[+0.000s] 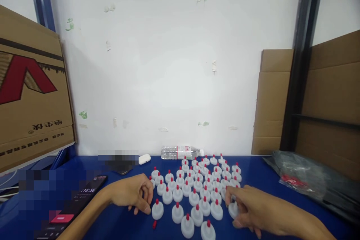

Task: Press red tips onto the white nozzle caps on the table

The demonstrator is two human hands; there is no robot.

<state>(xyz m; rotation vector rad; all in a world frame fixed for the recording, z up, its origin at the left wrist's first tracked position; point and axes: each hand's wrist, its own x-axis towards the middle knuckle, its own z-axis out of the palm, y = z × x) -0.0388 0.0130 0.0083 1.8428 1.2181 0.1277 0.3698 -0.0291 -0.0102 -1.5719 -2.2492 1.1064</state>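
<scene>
Many small white squeeze bottles with red pointed caps stand upright on the blue table; one bottle (157, 210) is right beside the thumb of my left hand (137, 195). That hand is loosely curled, thumb and fingers apart, with nothing visible in it. A loose red cap (154, 224) lies just in front of that bottle. At the right edge of the group, my right hand (250, 208) has its index finger and thumb around a white bottle (233, 210). The top of this bottle is hidden behind the fingers.
A clear water bottle (180, 152) lies along the wall. A white earbud case (144, 159) and a phone (75, 202) are on the left. Grey plastic bags (306, 180), one with red caps inside, lie at the right. Cardboard boxes (33, 82) flank the table.
</scene>
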